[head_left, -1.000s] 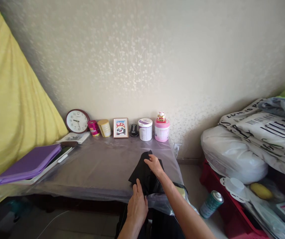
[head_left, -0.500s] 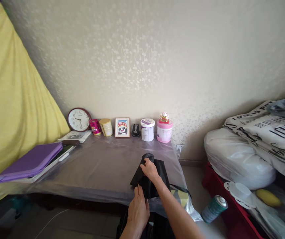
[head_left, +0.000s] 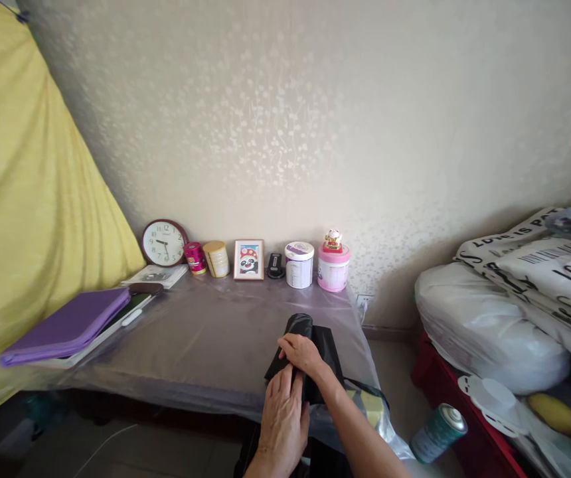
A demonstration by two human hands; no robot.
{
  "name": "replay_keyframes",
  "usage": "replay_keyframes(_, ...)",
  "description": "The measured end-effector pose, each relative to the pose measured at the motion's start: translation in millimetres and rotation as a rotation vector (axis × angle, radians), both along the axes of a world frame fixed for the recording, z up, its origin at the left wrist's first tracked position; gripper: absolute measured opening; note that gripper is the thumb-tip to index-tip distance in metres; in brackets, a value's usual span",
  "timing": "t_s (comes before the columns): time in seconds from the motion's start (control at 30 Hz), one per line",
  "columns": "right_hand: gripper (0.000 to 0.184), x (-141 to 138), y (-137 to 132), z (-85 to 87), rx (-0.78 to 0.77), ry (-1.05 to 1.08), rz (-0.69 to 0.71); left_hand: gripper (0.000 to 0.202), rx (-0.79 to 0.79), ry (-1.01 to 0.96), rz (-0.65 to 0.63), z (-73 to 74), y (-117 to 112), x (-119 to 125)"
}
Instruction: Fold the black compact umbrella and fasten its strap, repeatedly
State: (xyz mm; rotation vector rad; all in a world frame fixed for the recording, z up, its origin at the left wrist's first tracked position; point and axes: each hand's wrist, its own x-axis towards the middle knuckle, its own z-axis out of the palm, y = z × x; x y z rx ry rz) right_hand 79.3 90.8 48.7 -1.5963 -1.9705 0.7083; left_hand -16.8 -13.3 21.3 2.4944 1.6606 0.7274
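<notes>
A black, partly rolled fabric bundle [head_left: 328, 352] lies at the table's near right edge, with loose flaps spreading on both sides and a thin black strap [head_left: 365, 388] trailing right. My right hand [head_left: 301, 353] curls its fingers over the rolled middle part and grips it. Just below, my left hand [head_left: 281, 411] holds the near end of the bundle, its fingers long and close together, its thumb on the right side. The left fingertips touch the right hand's underside. Both hands cover much of the bundle, so what it is cannot be made out.
Along the wall stand a clock [head_left: 164, 243], several cans, a framed panda picture [head_left: 248, 259] and a lucky cat figure [head_left: 332, 240]. A purple folder [head_left: 66, 326] lies left on the plastic-covered table [head_left: 200, 338]. At right are a spray can [head_left: 439, 433] and a red bin [head_left: 445, 378].
My left hand has moved up the bundle and now meets my right hand. The right hand's fingers have flattened over the roll. The whole view has shifted slightly.
</notes>
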Motion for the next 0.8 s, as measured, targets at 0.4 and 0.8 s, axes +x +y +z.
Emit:
replay_keyframes(0.4, 0.027, 27, -26, -18.1, 0.417, -0.042, 0.183, 0.077, -0.283, 0.123, 0.075, -17.9, 7, 10)
replay_keyframes(0.8, 0.027, 37, 60, -36.0, 0.329, -0.093, -0.079, 0.094, -0.504, 0.127, 0.117, -1.0, 8, 14)
